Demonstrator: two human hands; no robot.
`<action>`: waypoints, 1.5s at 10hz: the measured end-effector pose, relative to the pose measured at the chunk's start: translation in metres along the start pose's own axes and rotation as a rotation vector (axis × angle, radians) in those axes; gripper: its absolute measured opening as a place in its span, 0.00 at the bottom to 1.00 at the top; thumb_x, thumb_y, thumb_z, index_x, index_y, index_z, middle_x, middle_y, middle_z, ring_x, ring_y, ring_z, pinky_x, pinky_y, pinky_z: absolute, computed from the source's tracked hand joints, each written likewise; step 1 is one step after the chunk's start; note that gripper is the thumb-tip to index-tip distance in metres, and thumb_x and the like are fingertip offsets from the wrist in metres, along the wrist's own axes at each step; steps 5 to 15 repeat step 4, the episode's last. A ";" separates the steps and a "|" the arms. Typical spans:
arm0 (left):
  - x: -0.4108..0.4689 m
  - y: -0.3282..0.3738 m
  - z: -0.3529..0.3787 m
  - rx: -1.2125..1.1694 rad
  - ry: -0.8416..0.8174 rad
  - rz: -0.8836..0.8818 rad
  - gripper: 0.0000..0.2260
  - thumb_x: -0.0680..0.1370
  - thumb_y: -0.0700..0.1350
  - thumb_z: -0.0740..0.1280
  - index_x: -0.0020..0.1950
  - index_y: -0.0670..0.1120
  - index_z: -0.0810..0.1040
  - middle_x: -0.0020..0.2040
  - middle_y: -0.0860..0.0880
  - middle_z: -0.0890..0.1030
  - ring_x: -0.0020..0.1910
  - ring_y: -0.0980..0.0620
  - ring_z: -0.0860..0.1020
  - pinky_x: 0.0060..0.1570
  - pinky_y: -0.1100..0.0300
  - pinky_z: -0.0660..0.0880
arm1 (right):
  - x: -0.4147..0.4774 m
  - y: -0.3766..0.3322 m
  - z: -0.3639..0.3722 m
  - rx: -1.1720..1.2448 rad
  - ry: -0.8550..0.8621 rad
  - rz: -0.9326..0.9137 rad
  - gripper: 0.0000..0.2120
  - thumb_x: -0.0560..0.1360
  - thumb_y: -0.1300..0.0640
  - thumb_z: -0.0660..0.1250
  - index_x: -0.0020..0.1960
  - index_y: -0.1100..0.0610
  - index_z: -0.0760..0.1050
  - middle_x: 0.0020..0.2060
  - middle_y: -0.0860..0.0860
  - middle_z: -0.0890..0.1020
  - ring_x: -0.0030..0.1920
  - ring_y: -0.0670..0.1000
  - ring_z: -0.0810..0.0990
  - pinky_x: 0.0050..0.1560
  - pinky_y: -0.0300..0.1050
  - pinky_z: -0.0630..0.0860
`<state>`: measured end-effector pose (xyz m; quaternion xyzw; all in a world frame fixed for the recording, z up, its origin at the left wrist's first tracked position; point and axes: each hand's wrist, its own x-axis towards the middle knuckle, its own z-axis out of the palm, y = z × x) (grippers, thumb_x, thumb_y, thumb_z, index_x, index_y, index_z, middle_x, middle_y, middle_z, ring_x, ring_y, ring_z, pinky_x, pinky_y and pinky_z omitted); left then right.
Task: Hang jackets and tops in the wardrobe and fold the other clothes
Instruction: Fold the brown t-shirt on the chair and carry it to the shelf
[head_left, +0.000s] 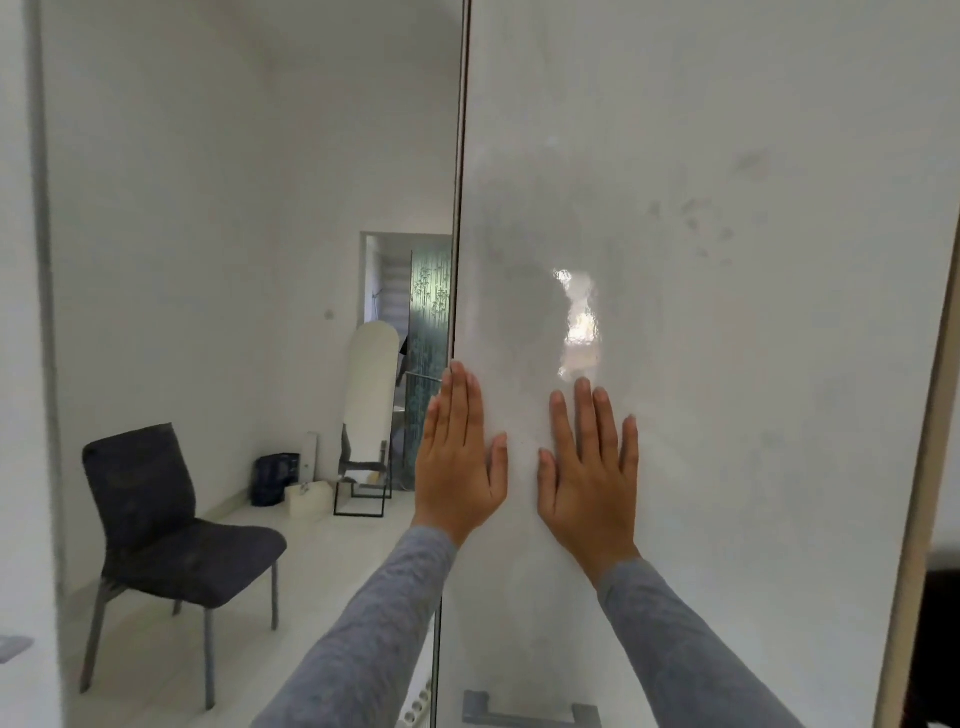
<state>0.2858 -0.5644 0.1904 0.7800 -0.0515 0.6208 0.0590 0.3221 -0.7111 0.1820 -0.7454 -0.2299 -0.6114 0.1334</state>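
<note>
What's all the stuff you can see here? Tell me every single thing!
wardrobe door: one, shiny white, fills the right side
handle: one, grey metal, at the bottom of the door
chair: one, dark grey, lower left on the pale floor
tall rounded panel: one, white, on a black stand at the far wall
dark bag: one, on the floor by the far wall
box: one, white, next to the bag
patterned glass: one, greenish, in the far doorway
sleeves: two, grey
left hand: flat on the door's left edge
right hand: flat on the door, beside it
</note>
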 end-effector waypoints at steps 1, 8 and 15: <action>-0.001 0.001 -0.006 0.002 -0.035 -0.002 0.30 0.79 0.48 0.54 0.76 0.36 0.48 0.77 0.40 0.49 0.77 0.47 0.45 0.75 0.55 0.44 | -0.002 -0.002 -0.006 0.005 -0.025 0.019 0.30 0.77 0.52 0.58 0.76 0.55 0.53 0.76 0.54 0.54 0.77 0.53 0.47 0.75 0.56 0.48; -0.028 0.022 -0.043 0.051 -0.184 -0.056 0.31 0.80 0.52 0.51 0.77 0.39 0.44 0.78 0.42 0.45 0.77 0.48 0.43 0.75 0.55 0.38 | -0.025 -0.010 -0.039 0.119 -0.177 0.050 0.30 0.77 0.55 0.55 0.77 0.55 0.52 0.77 0.54 0.52 0.77 0.53 0.49 0.75 0.52 0.48; -0.028 0.022 -0.043 0.051 -0.184 -0.056 0.31 0.80 0.52 0.51 0.77 0.39 0.44 0.78 0.42 0.45 0.77 0.48 0.43 0.75 0.55 0.38 | -0.025 -0.010 -0.039 0.119 -0.177 0.050 0.30 0.77 0.55 0.55 0.77 0.55 0.52 0.77 0.54 0.52 0.77 0.53 0.49 0.75 0.52 0.48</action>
